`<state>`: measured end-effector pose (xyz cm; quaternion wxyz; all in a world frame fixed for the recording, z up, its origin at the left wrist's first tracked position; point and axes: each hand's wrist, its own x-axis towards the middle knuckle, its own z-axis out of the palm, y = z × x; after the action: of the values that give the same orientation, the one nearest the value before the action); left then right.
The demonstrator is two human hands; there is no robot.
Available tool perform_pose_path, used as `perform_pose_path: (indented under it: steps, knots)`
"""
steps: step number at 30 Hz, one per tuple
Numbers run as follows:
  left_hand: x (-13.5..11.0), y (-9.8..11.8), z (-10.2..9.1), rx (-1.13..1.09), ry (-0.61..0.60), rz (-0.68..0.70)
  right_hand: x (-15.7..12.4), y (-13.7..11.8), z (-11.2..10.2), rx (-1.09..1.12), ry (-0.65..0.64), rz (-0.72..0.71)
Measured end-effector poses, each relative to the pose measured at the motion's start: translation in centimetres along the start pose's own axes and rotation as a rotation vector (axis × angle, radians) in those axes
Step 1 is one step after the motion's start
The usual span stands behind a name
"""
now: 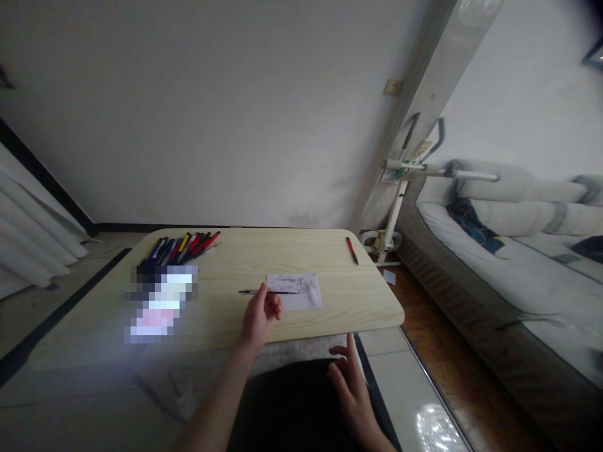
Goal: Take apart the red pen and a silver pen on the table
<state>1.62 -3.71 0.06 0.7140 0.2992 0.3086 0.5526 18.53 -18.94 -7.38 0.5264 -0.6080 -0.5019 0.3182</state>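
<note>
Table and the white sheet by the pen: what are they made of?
The table looks like pale wood or wood-look laminate: light grain lines run along its smooth, matt top. The sheet looks like thin paper: flat, white, with faint print.

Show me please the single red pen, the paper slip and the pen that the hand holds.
paper slip [288, 280]: head view, on its upper part.
held pen [286, 292]: head view, on its shaft over the slip.
single red pen [352, 250]: head view, on the middle of its barrel.
</note>
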Motion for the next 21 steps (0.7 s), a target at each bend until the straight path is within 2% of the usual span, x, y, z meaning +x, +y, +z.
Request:
perform_pose_path:
  steps: [9,18,21]
  knots:
    - [-0.1,0.1,0.1,0.013,-0.018,0.011,0.5,-0.7,2.3,0.174,-0.218,0.013]
    - [0.0,0.0,0.0,0.005,0.003,0.013,0.9,-0.8,2.8,0.169,-0.259,0.032]
    - [0.0,0.0,0.0,0.009,-0.002,0.012,0.7,-0.9,3.0,0.173,-0.217,0.019]
